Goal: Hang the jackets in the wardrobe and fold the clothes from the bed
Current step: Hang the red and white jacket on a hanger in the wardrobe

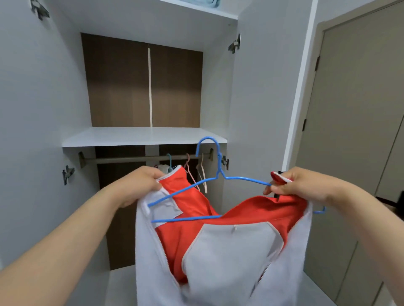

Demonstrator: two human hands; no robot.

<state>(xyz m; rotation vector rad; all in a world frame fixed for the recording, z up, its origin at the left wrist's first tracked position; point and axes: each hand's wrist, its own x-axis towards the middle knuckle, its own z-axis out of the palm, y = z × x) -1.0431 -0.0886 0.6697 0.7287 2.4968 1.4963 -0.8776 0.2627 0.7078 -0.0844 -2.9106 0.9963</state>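
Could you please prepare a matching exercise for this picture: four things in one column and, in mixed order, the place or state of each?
1 blue hanger
2 jacket
3 pink hanger
4 light blue cloth

A hangs on the rail
B lies on the top shelf
C gripped at the collar by left hand and right hand
D partly inside the jacket, hook free

Pairs: 1-D, 2-C, 3-A, 4-B

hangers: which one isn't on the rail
The blue hanger, gripped by the right hand, partly inside the jacket; the teal hanger, pink hanger and white hanger hang on the rail.
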